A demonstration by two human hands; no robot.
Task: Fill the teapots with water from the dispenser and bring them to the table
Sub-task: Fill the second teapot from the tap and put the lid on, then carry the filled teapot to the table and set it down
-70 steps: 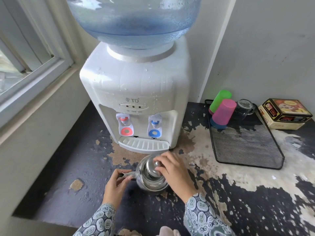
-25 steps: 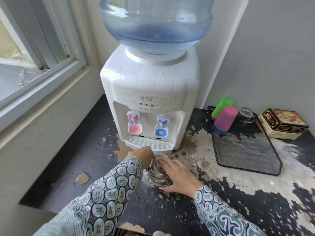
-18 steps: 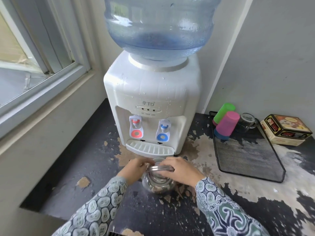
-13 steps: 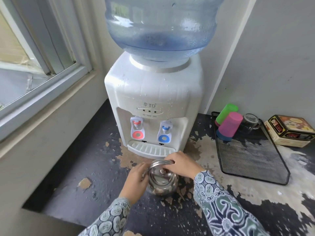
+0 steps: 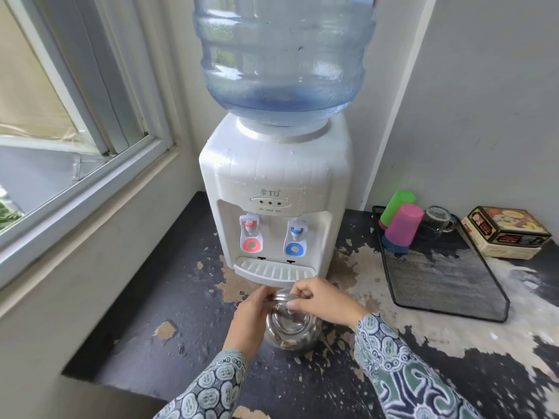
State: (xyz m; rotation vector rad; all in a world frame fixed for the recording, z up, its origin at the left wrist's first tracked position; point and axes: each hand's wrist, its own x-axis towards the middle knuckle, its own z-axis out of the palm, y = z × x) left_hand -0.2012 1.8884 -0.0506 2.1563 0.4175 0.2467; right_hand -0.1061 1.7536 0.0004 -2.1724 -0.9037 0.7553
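**Both hands on the steel teapot in front of the dispenser**

A small stainless-steel teapot (image 5: 291, 329) stands on the worn, peeling black countertop (image 5: 169, 285), just in front of the drip tray (image 5: 273, 272) of a white tabletop water dispenser (image 5: 275, 189). Seen from the teapot, the dispenser is at 12 o'clock, with the red tap (image 5: 250, 234) slightly left and the blue tap (image 5: 295, 238) almost straight ahead. A large blue water bottle (image 5: 284, 55) sits upturned on top of the dispenser.

The left hand (image 5: 251, 319) wraps the teapot's left side, its fingers curled up to the metal handle (image 5: 282, 297) that arches over the top. The right hand (image 5: 325, 300) comes in from 3 o'clock, fingers and thumb curled closely round that same handle. Both grips are narrow and holding metal. Whether the lid is on cannot be told; the top is blurred and partly hidden by the fingers. Both sleeves are patterned in green and white.

At 2 o'clock from the teapot lies a black mesh tray (image 5: 447, 282) carrying an upturned pink cup (image 5: 402, 228), a green cup (image 5: 396, 207) behind it and a glass mug (image 5: 437, 220). A printed tin box (image 5: 508, 231) rests just beyond the tray's right edge. A window (image 5: 60, 122) fills the 10 o'clock side.
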